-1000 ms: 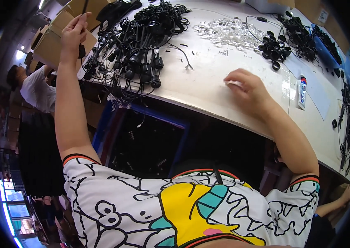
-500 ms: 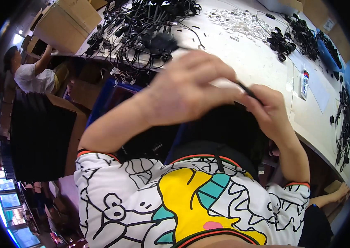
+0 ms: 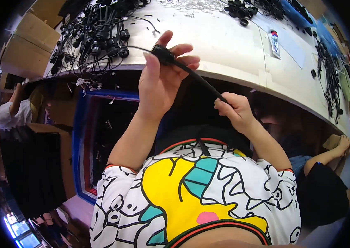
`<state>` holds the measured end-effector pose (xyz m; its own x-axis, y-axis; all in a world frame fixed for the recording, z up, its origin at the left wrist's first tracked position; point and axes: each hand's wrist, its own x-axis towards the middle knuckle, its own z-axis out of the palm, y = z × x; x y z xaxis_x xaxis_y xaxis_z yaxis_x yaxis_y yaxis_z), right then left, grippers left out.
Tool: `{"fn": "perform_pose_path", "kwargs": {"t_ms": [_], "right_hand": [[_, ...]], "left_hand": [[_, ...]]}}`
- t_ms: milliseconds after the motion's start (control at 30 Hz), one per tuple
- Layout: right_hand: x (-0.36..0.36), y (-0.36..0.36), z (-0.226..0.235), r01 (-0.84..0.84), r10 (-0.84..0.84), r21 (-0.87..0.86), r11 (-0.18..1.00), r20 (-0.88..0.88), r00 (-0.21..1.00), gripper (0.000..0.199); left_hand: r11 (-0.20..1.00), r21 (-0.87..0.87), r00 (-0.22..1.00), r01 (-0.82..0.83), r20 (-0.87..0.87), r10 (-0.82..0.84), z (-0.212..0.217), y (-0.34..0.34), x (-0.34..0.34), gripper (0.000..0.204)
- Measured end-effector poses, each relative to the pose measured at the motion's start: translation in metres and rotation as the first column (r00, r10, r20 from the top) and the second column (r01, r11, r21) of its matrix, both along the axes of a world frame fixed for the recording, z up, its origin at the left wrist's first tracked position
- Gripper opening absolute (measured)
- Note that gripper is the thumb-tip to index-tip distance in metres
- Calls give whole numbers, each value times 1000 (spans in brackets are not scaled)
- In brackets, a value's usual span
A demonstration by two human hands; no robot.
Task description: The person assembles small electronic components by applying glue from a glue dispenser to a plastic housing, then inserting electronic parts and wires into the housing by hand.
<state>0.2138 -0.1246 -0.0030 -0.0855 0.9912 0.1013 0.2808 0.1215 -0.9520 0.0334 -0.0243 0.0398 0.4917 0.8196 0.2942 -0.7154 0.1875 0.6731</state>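
A black stem with a thick round head (image 3: 162, 54) is held up between my hands, over the table's near edge. My left hand (image 3: 160, 80) has the head between its thumb and fingers, with the fingers partly spread behind it. My right hand (image 3: 237, 109) is closed around the stem's lower right end. From the head a thin black cable runs left toward a tangled heap of similar black stems and cables (image 3: 96, 35) on the white table (image 3: 224, 49).
Toward the right of the table lie a white tube with a coloured label (image 3: 275, 43), a sheet of paper (image 3: 291, 53) and more black cables (image 3: 332, 82). Below the table stands a blue-rimmed bin (image 3: 77, 144). Cardboard boxes (image 3: 26, 45) are at left. Two other people are nearby.
My left hand has swung back from over the table toward my body, its palm now showing with the round head in it. My right hand has moved slightly left and down, keeping the stem.
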Motion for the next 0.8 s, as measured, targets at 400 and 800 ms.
{"fn": "perform_pose_path", "kwargs": {"t_ms": [400, 800], "right_hand": [[28, 3, -99, 5, -70, 131, 991, 497, 865, 22], [26, 1, -100, -70, -69, 203, 977, 606, 792, 27]], "left_hand": [[958, 218, 978, -187, 134, 160, 11, 0, 0, 55], [967, 253, 971, 38, -239, 25, -16, 12, -14, 49]]}}
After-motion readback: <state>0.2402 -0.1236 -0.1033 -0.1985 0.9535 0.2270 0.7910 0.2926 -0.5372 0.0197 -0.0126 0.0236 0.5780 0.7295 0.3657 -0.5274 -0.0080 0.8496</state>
